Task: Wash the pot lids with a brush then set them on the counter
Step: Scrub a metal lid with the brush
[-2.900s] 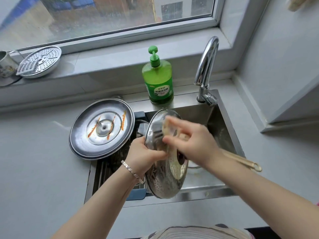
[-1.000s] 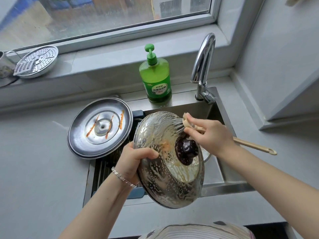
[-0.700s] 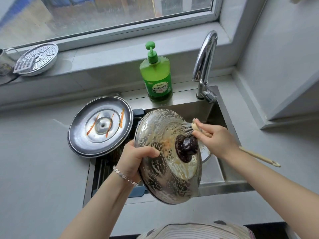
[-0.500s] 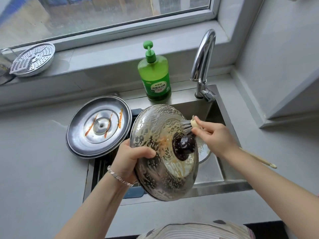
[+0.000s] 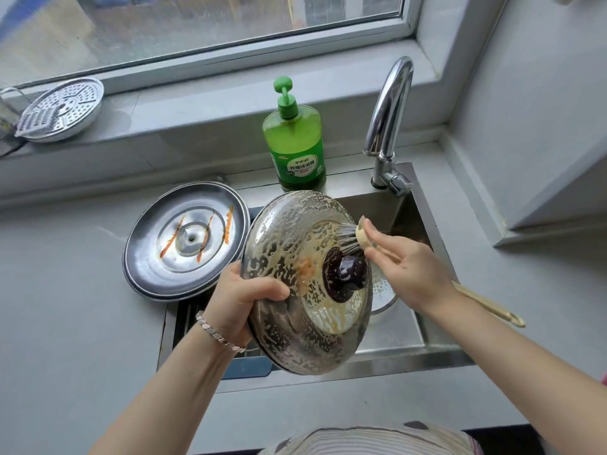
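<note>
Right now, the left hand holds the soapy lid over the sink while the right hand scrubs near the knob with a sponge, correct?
No sponge: in the head view the right hand scrubs with a long-handled brush. The left hand does hold the soapy lid over the sink.

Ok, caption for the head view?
Left hand holds a soapy pot lid over the sink; right hand's brush scrubs beside its knob.
</note>
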A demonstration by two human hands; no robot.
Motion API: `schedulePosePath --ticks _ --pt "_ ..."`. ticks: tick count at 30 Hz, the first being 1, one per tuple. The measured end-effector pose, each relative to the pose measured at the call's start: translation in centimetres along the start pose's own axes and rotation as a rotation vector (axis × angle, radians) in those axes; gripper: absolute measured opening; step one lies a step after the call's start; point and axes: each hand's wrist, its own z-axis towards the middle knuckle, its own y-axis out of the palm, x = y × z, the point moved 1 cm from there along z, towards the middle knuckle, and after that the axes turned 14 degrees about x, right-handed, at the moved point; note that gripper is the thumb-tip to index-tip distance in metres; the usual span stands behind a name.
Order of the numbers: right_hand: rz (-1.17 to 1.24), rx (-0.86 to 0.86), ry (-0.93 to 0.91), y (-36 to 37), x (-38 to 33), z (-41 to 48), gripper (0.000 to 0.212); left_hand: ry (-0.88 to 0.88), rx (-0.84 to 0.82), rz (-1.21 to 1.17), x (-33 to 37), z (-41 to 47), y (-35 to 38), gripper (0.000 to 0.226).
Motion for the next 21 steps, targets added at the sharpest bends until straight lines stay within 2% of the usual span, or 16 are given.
schedulePosePath --ticks 4,7,10,13,15,18,21 --pt "0.013 0.086 0.123 -0.6 0.5 2.1 0.04 0.054 -0.075 0.07 0.2 -0.6 0.5 0.042" --pt "0.051 0.111 0.024 -1.1 -1.6 2.4 0.037 0.064 -0.121 0.131 0.1 -0.6 0.5 0.047" --pt "-0.007 0.054 -0.02 -1.6 -2.9 3.3 0.034 0.061 -0.136 0.176 -0.3 -0.7 0.2 0.053" --pt "-0.099 -0.06 0.069 -1.7 -1.3 5.4 0.036 0.103 -0.154 0.262 0.1 -1.3 0.3 0.037" --pt "-0.086 -0.079 0.085 -1.9 -1.1 6.0 0.034 0.128 -0.165 0.298 0.5 -1.4 0.2 0.038" --pt "0.089 -0.039 0.038 -2.4 -2.8 5.2 0.034 0.074 -0.09 0.166 0.8 -0.8 -0.5 0.045" --pt "0.19 -0.021 -0.012 -1.8 -3.3 2.6 0.042 -0.029 0.085 -0.014 1.0 -0.2 0.1 0.05"
